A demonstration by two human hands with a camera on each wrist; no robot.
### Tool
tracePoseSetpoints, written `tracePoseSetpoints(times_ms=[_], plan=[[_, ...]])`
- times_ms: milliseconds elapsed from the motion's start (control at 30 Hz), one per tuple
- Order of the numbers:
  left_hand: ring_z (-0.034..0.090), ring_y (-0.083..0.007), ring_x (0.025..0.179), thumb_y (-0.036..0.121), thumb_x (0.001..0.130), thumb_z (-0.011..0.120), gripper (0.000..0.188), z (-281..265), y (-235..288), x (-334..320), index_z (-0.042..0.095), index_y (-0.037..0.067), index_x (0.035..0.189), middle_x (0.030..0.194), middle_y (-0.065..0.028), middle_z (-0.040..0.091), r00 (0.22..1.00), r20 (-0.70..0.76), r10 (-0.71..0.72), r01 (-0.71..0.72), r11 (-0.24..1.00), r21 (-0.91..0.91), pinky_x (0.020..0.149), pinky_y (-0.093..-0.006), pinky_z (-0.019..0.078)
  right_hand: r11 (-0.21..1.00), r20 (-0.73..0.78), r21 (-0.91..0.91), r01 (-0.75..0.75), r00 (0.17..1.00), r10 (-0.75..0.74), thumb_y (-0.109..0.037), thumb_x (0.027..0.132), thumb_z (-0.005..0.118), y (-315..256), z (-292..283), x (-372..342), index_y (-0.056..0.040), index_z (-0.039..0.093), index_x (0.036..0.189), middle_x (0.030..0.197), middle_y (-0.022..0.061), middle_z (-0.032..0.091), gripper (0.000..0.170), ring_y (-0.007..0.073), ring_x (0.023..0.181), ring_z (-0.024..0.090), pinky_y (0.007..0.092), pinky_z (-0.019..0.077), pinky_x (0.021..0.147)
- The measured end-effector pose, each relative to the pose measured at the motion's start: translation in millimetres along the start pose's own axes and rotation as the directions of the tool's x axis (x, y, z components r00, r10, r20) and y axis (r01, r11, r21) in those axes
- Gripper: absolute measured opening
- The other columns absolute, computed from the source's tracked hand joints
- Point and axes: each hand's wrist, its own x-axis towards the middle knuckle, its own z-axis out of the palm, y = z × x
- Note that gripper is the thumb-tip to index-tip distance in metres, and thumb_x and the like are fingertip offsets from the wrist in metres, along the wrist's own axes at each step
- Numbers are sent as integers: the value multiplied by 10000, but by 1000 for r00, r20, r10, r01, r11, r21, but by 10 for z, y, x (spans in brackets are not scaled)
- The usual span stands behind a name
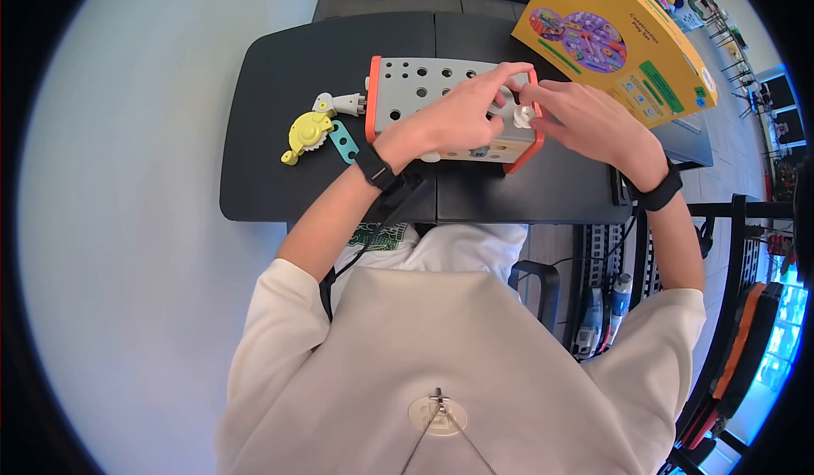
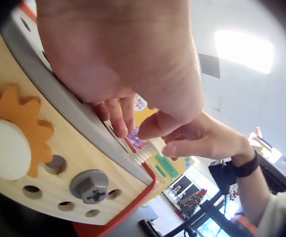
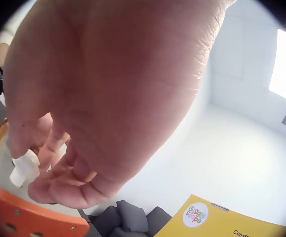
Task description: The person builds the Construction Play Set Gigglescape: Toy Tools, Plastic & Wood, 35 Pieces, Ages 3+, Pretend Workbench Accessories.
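A toy toolbox (image 1: pixel 407 94), grey and full of holes on top with orange-red end panels, stands on the black table. At its right end a white plastic screw (image 1: pixel 523 116) with a threaded shank sits at the grey top. My right hand (image 1: pixel 598 123) pinches the screw's head between thumb and fingers. My left hand (image 1: pixel 458 115) lies across the top, its fingers reaching down beside the screw. On the wooden side, in the left wrist view, are an orange gear (image 2: pixel 19 123) with a white hub and a grey bolt (image 2: pixel 89 187).
Left of the toolbox lie a yellow toy tool with a white toothed wheel (image 1: pixel 307 134), a teal strip with holes (image 1: pixel 344 142) and a white piece (image 1: pixel 346 105). A large yellow box (image 1: pixel 615 38) stands at the back right. A dark rack (image 1: pixel 733 221) is at the right.
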Motion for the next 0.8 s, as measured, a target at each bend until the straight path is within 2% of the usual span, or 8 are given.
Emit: tracePoseSetpoints(times_ms=[200, 267, 367, 467, 533, 600, 733, 800], plan=[[578, -336, 1279, 170, 914, 797, 884, 294, -61, 43, 303, 112, 1644, 1478, -188, 546, 948, -245, 203, -104, 925, 365, 1079, -465, 506, 971, 62, -232, -60, 995, 76, -249, 1008, 626, -23, 130, 118, -60, 694, 961, 717, 135, 683, 207, 387, 716, 696, 491, 546, 664], [571, -345, 1290, 159, 918, 790, 891, 271, -85, 54, 284, 108, 1649, 1487, -192, 539, 954, -233, 190, -107, 939, 327, 1091, -475, 495, 934, 77, -355, -27, 995, 59, -261, 1009, 623, -4, 135, 125, -55, 696, 922, 676, 130, 666, 236, 390, 685, 690, 494, 542, 637], [557, -362, 1319, 132, 925, 770, 899, 168, -37, 19, 249, 101, 1658, 1506, -199, 524, 983, -146, 110, -82, 980, 184, 1111, -487, 477, 970, -59, -234, -66, 997, 54, -258, 1002, 628, -10, 135, 56, -52, 693, 945, 680, 134, 664, 224, 380, 672, 690, 476, 537, 600], [556, -375, 1325, 109, 931, 751, 904, 116, -23, -25, 223, 102, 1664, 1517, -207, 515, 997, -67, 33, -28, 998, 63, 1116, -496, 473, 998, -237, -55, 37, 970, -49, -259, 1000, 627, -33, 189, 20, -52, 695, 899, 656, 130, 648, 241, 357, 643, 688, 454, 532, 568], [563, -379, 1314, 103, 932, 746, 908, 132, -18, -23, 213, 106, 1667, 1520, -214, 513, 997, -70, 16, -12, 999, 50, 1110, -501, 477, 995, -158, -104, -6, 987, -11, -269, 1012, 621, 10, 283, 63, -52, 698, 891, 683, 132, 662, 260, 350, 646, 694, 450, 538, 574], [585, -363, 1230, 89, 930, 737, 931, 202, -8, -29, 180, 112, 1675, 1512, -217, 509, 970, -150, 192, -149, 955, 257, 1085, -508, 490, 975, -31, -219, -20, 999, 14, -257, 1015, 610, 44, 271, 132, -48, 696, 904, 706, 134, 669, 252, 355, 650, 695, 453, 538, 574], [586, -354, 1189, 72, 920, 728, 977, 239, -38, -16, 123, 115, 1685, 1505, -218, 502, 965, -203, 168, -107, 953, 283, 1072, -506, 499, 916, 225, -388, -98, 954, 197, -237, 1021, 591, -90, 84, 209, -38, 685, 955, 751, 155, 688, 229, 377, 667, 691, 475, 536, 590], [586, -356, 1186, 93, 904, 760, 1035, 238, -154, 21, 86, 111, 1690, 1504, -213, 495, 956, -214, 203, -156, 963, 218, 1076, -490, 501, 959, 135, -253, -129, 977, 167, -258, 1035, 590, -93, 67, 127, -34, 659, 958, 790, 160, 694, 246, 384, 735, 690, 472, 533, 649]])
